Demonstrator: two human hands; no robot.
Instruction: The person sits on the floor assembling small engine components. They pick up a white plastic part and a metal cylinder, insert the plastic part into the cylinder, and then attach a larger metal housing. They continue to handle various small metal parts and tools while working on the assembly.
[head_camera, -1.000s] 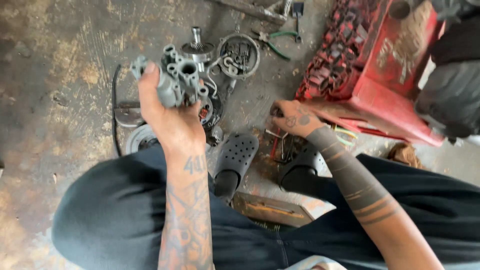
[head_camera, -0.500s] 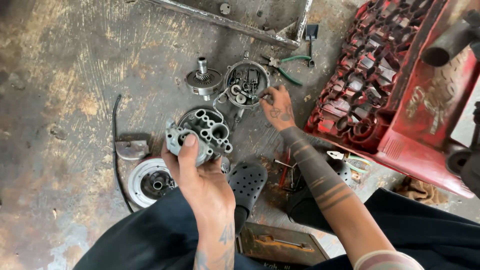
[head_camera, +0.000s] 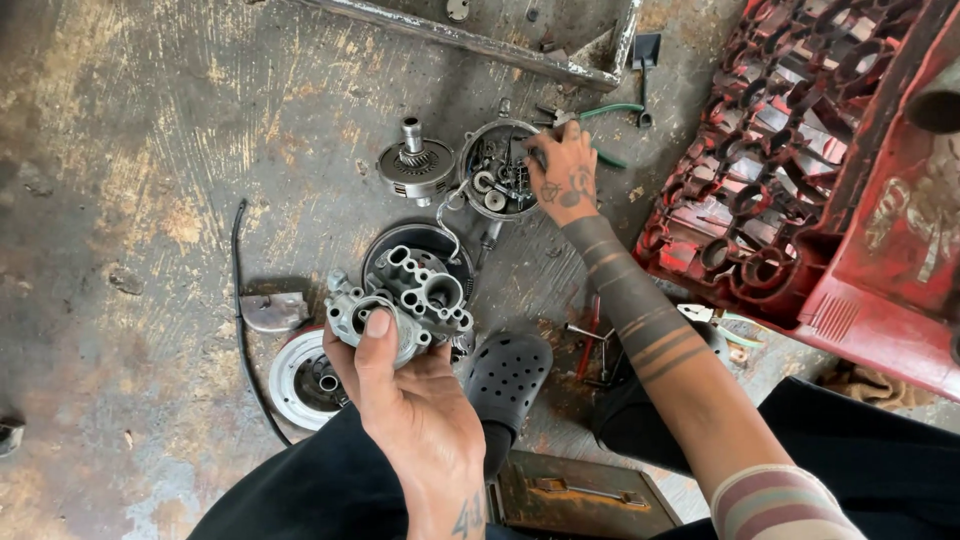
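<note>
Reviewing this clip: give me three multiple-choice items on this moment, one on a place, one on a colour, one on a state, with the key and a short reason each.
1. Where is the right hand?
A. On the round tray of small parts
B. On the red crate
C. On the black clog

2. What colour is the crate at the right?
A. Blue
B. Red
C. Yellow

3. How is the grey metal housing placed?
A. Lying on the floor
B. Held up in the left hand
C. Resting inside the crate

Key:
1 A, the fingers reach into the round tray beside the geared shaft part.
2 B, its lattice of cells and its rim are red.
3 B, the left hand grips it from below, thumb on its front, above the floor and next to the black clog.
</note>
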